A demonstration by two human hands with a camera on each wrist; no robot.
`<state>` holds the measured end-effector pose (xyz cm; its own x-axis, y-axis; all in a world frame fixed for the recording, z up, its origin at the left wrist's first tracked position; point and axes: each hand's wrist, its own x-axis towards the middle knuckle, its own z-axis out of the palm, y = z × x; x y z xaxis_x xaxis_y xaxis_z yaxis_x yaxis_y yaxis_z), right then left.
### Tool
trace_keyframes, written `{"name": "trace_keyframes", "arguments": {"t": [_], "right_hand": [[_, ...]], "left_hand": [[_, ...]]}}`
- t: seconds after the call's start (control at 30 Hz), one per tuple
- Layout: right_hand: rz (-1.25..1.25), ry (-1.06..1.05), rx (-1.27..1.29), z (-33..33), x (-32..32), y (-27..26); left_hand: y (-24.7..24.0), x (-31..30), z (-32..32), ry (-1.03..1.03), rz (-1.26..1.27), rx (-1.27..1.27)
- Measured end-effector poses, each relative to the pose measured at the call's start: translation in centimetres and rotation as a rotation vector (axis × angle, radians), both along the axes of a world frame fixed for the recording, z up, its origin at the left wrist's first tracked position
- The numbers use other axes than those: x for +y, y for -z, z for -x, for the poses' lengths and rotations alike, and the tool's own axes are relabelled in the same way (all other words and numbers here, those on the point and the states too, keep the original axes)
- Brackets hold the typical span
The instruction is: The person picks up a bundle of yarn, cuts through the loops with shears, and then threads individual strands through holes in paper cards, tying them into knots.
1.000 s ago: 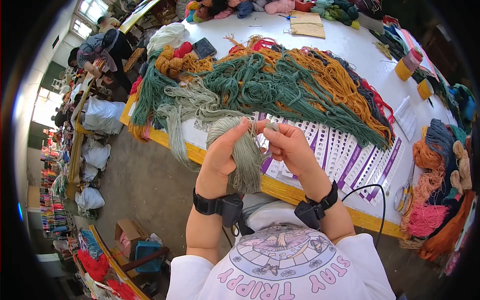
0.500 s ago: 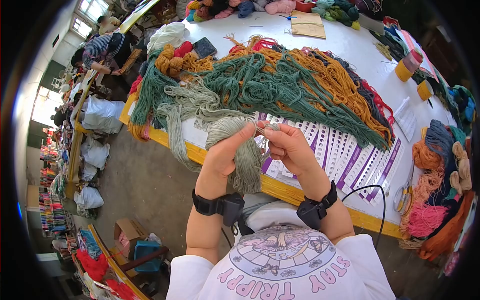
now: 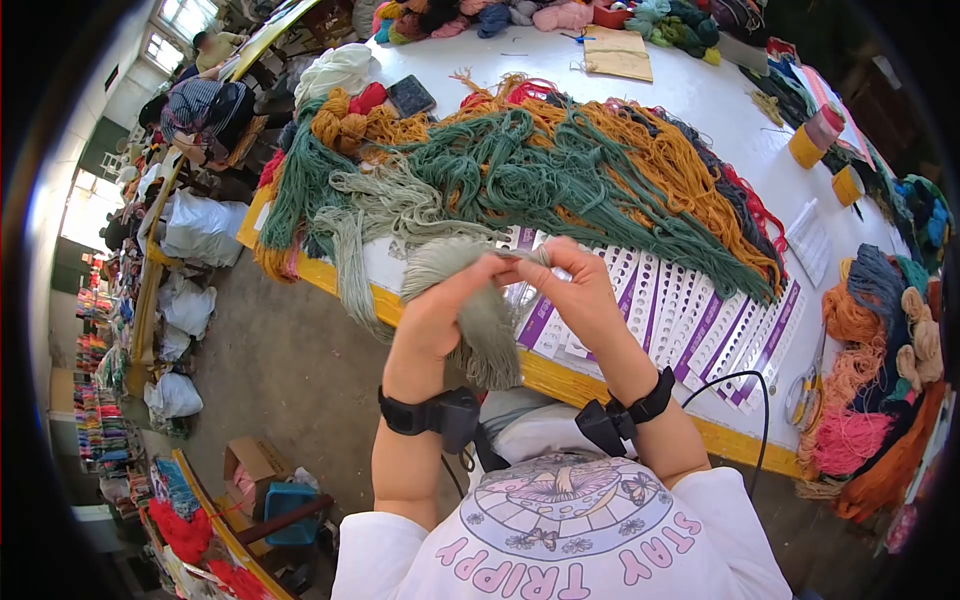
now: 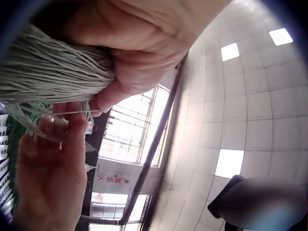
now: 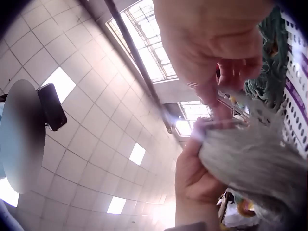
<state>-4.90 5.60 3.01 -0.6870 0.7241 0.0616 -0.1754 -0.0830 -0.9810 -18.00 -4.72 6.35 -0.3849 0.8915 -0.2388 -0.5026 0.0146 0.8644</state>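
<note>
A pale grey-green yarn skein [image 3: 488, 335] hangs over my left hand [image 3: 432, 305], which holds it with the thumb along its near side. At the skein's right edge my right hand [image 3: 582, 290] pinches thin strands, its thumb tip right at the left thumb tip. In the left wrist view a fine strand [image 4: 72, 112] runs between the two hands below the skein's taut threads [image 4: 53, 72]. The right wrist view shows the skein [image 5: 245, 156] bunched around the left hand, partly blurred. Beyond the hands, loose grey-green yarn [image 3: 400, 200] lies on the table.
Green yarn [image 3: 540, 170] and mustard yarn [image 3: 650, 150] are heaped across the white table [image 3: 520, 55]. Purple-and-white punched cards [image 3: 690, 320] lie right of my hands. Scissors [image 3: 803, 395] and coloured skeins [image 3: 855, 370] are farther right. Another person [image 3: 210, 110] bends over at the far left.
My right thumb has moved left to meet the left thumb, and the right fingers have turned over the strands. The left hand and skein have shifted slightly left. The person behind has moved.
</note>
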Motion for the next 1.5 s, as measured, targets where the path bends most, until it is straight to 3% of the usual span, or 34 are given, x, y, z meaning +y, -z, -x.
{"name": "trace_keyframes", "arguments": {"t": [0.07, 0.1, 0.17, 0.23, 0.3, 0.33, 0.4, 0.5, 0.6, 0.63, 0.67, 0.7, 0.73, 0.77, 0.8, 0.83, 0.87, 0.93, 1.0, 1.13, 1.2, 1.3, 1.33, 1.4, 1.43, 1.5], "right_hand": [[-0.147, 0.135, -0.026, -0.1, 1.2, 0.6], [0.330, 0.048, 0.098, -0.8, 1.8, -0.2], [0.734, -0.064, 0.454, -2.8, 4.8, -0.5], [0.693, -0.166, 0.628, -7.4, 10.4, 0.3], [0.962, 0.035, 0.828, -12.5, 15.0, -1.9], [0.791, 0.034, 0.753, -17.6, 20.3, -0.2], [0.570, 0.423, 0.640, -30.7, 31.7, 0.3], [0.250, 0.701, 0.525, -31.8, 31.3, -5.3], [-0.086, 0.952, 0.400, -31.1, 30.1, -10.7], [-0.133, 0.593, 0.316, -27.3, 28.3, -9.3], [-0.082, 0.672, 0.166, -20.0, 23.5, -7.9], [-0.276, 0.613, -0.024, -15.4, 20.6, -3.5], [-0.120, 0.429, -0.147, -8.8, 13.7, -4.3], [0.279, 0.133, -0.136, -6.5, 12.6, -1.4], [0.256, -0.077, -0.185, -4.1, 10.3, 0.8], [0.385, -0.256, -0.138, -2.4, 9.0, 3.3], [0.535, -0.354, -0.101, -1.3, 7.8, 4.1], [0.801, -0.464, 0.046, -0.3, 6.8, 5.4], [0.891, -0.516, 0.128, 0.0, 7.1, 5.9], [0.866, -0.499, 0.032, 0.4, 7.2, 5.9], [0.792, -0.468, 0.013, 0.7, 7.0, 6.1], [0.542, -0.325, -0.127, 1.0, 7.4, 6.8], [0.276, -0.243, -0.234, 1.2, 7.2, 7.1], [-0.259, -0.066, -0.433, 2.0, 6.8, 7.3], [-0.269, -0.035, -0.482, 2.2, 6.7, 7.3], [-0.288, 0.024, -0.579, 2.6, 6.5, 7.1]], "left_hand": [[0.7, -1.9, 3.1, 0.028, -0.052, -0.203], [1.5, -3.5, 5.0, -0.056, -0.296, -0.406], [3.7, -8.4, 10.1, -0.179, -0.677, -0.816], [7.5, -16.0, 16.0, -0.522, -0.600, -0.737], [10.3, -24.5, 20.5, -0.785, -0.510, -0.675], [11.0, -28.1, 22.1, -0.876, -0.482, -0.641], [10.0, -32.5, 22.7, -1.095, -0.421, -0.496], [6.4, -33.4, 21.7, -0.968, -0.531, -0.393], [3.0, -23.8, 17.1, -0.469, -0.687, -0.436], [2.5, -20.0, 15.1, -0.400, -0.632, -0.474], [2.4, -16.1, 13.0, -0.329, -0.578, -0.511], [2.8, -12.2, 10.8, -0.325, -0.462, -0.533], [4.6, -9.2, 9.1, -0.316, -0.385, -0.499], [5.5, -6.0, 7.2, -0.218, -0.254, -0.301], [6.4, -3.1, 5.7, -0.184, -0.171, -0.513], [6.5, -0.4, 3.9, -0.159, -0.055, -0.434], [6.5, 1.7, 2.5, -0.134, 0.061, -0.352], [7.5, 4.7, 1.6, 0.101, 0.119, -0.136], [7.6, 6.5, 1.1, 0.208, 0.245, -0.051], [10.1, 8.1, 1.6, 0.334, 0.376, 0.006], [10.7, 8.4, 1.7, 0.273, 0.391, -0.042], [10.1, 8.4, 2.0, 0.167, 0.392, 0.021], [10.0, 8.4, 2.1, 0.129, 0.388, 0.063], [12.7, 8.4, 2.5, 0.089, 0.301, 0.307], [13.3, 8.6, 2.6, 0.069, 0.254, 0.428], [13.7, 9.0, 2.9, 0.068, 0.252, 0.917]]}}
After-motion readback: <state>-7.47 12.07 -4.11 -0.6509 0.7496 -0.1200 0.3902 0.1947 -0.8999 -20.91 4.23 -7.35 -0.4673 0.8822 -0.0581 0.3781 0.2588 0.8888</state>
